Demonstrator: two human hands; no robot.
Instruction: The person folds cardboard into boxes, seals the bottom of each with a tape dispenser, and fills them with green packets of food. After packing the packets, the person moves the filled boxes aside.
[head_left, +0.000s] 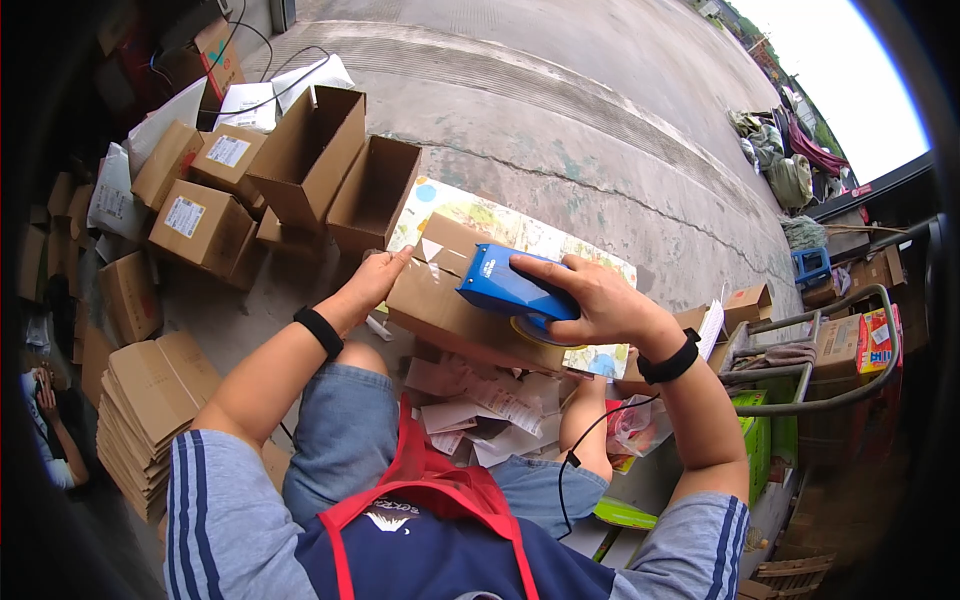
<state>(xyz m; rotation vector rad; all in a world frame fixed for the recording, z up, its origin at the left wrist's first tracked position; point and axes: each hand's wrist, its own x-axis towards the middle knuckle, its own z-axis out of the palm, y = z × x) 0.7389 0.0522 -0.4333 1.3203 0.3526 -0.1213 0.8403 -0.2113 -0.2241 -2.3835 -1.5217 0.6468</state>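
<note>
My right hand (600, 296) grips a blue packing-tape dispenser (517, 285), which rests over the top of a brown cardboard box (450, 315). A roll of tape shows under the dispenser, beneath my fingers. My left hand (381, 276) is at the box's left end, its thumb towards the upper edge; its fingertips are partly hidden, so its hold is unclear. Pieces of clear tape (431, 259) shine on the box top near its left end. The box lies on a low table with a colourful patterned top (600, 251).
Open cardboard boxes (311, 165) and labelled parcels (199, 225) stand at the left, above a stack of flattened cartons (150, 405). Paper slips (495, 405) lie below the table. A metal hand-truck frame (814, 360) stands at the right. Part of another person (56, 427) shows at far left.
</note>
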